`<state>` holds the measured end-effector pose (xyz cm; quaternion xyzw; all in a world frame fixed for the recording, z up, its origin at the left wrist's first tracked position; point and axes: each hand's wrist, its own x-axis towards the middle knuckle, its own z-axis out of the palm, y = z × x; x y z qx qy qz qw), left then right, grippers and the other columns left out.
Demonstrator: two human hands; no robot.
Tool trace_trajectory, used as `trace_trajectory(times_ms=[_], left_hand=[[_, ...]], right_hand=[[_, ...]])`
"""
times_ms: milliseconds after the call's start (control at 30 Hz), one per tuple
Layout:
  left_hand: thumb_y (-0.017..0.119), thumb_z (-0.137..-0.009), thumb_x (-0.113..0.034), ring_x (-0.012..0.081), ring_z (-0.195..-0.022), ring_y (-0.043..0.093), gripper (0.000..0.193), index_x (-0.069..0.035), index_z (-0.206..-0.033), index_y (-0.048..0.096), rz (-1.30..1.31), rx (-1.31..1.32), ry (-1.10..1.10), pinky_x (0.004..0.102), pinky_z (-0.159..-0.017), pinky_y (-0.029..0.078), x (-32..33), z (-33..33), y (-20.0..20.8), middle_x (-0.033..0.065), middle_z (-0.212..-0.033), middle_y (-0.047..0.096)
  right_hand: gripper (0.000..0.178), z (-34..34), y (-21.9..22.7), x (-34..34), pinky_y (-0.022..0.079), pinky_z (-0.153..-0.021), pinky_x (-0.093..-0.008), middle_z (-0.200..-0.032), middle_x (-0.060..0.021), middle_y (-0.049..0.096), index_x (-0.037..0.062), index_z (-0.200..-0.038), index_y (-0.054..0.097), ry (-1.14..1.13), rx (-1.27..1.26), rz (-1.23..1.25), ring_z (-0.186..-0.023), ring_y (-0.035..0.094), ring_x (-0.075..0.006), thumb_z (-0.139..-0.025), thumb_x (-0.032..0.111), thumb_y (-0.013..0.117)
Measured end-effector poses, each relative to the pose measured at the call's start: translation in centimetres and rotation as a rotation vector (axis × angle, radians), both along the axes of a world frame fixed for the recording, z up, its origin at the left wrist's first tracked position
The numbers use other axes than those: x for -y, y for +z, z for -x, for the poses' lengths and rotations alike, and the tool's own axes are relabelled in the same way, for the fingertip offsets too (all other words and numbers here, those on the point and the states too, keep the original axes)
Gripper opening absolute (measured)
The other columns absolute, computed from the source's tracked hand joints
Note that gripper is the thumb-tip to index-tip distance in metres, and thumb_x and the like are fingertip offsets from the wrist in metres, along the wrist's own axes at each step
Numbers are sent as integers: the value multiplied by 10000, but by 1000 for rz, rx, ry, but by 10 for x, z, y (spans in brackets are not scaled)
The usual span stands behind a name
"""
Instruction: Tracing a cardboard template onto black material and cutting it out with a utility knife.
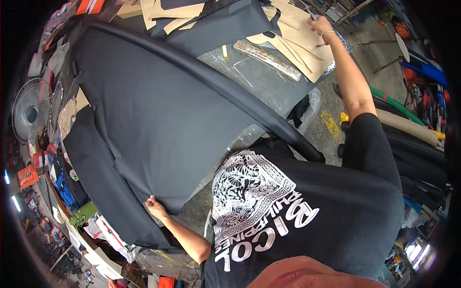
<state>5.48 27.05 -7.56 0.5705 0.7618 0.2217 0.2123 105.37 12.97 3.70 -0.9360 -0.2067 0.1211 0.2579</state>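
Note:
A wide sheet of black, leather-like material (163,115) covers much of the table, with a long rolled part (225,89) running along its far right side. At its near left edge, beside a fold, my left hand (156,207) pinches the material between its fingers. My right hand (321,25) reaches out to the far right, above tan pattern pieces (300,41). Its fingers are closed round a small, slim, greyish object (312,14), too small to name. A folded flap of black material (103,173) hangs over the table's left side.
A long, shiny, tape-wrapped bar (267,60) and a small yellow object (225,52) lie on the grey tabletop (240,72). More black pieces (225,29) overlap the patterns. A fan (31,113) stands left; rolls (408,122) and a round stool (401,46) are at right.

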Motion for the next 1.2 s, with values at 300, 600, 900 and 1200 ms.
trace_trajectory(times_ms=[300, 600, 900, 1200], left_hand=[[648, -1000, -363, 264, -904, 570, 408, 28, -987, 534, 22, -41, 1, 370, -884, 454, -7, 11, -9, 118, -954, 633], [655, -1001, -321, 245, -876, 544, 370, 14, -954, 506, -10, 29, 24, 355, -880, 454, -5, 7, -5, 97, -919, 603], [667, -998, -276, 213, -880, 537, 335, 20, -953, 517, 6, 81, 26, 332, -876, 446, -5, 3, -7, 74, -926, 591], [669, -995, -264, 209, -867, 540, 308, 14, -963, 539, -25, 132, -17, 318, -876, 444, -11, -2, -7, 66, -910, 589]], right_hand=[[676, 28, -35, -27, 514, -950, -386, -1149, -156, 723, 140, -1319, 653, 188, 102, 118, -1081, 688, -295, -734, 447, 798], [659, 17, -8, -41, 518, -939, -387, -1072, -213, 725, 46, -1207, 690, 309, 232, 192, -1023, 691, -353, -684, 428, 808], [454, 70, 122, -44, 545, -576, -389, -732, -85, 682, 5, -1065, 683, 226, 68, -185, -681, 653, -193, -759, 330, 764], [301, 72, 146, -40, 478, -541, -293, -794, -70, 674, 21, -944, 656, 192, 340, -537, -610, 590, -124, -795, 251, 780]])
